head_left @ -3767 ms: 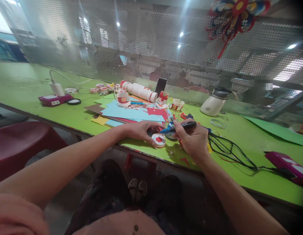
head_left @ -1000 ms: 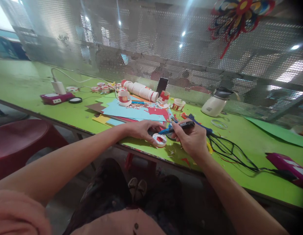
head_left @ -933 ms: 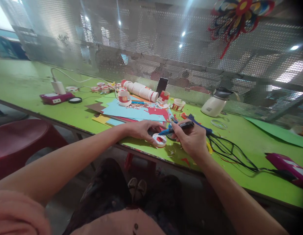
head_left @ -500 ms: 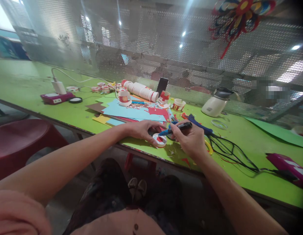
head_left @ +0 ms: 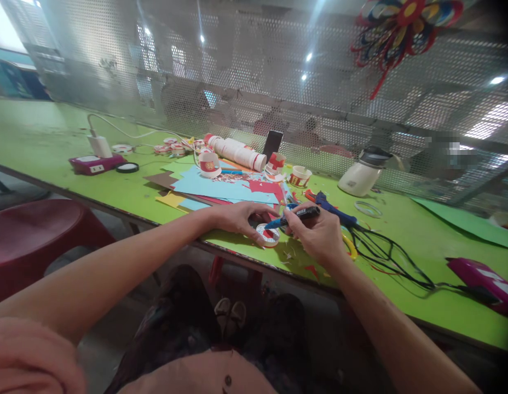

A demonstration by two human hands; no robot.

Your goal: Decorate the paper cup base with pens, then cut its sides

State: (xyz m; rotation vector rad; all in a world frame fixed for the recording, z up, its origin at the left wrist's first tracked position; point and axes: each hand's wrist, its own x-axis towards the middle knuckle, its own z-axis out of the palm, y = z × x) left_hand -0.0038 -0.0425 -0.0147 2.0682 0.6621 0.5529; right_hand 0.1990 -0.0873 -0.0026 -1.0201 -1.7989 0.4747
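My left hand [head_left: 248, 220] curls its thumb and fingers around a small round white paper disc [head_left: 269, 239] with a red patch and small marks on its top. The disc rests on the green table near the front edge. Gripped in my right hand [head_left: 317, 232] is a marker [head_left: 301, 214] with a black barrel and blue tip end, its point at the disc's top face. Behind my hands lie light blue paper sheets [head_left: 205, 187] and a red paper piece [head_left: 265, 187]. A dark blue glue gun [head_left: 334, 209] lies just beyond my right hand.
A white kettle [head_left: 361, 178], a phone [head_left: 272, 145] and stacked paper cups [head_left: 235, 152] stand farther back. Black cable [head_left: 396, 262] runs right to a purple power strip [head_left: 481, 284]; another purple socket block [head_left: 96, 164] sits left. Red stool [head_left: 40, 235] at left.
The marker and my right hand have shifted very slightly to the left over the disc. My left hand keeps its place around the disc.
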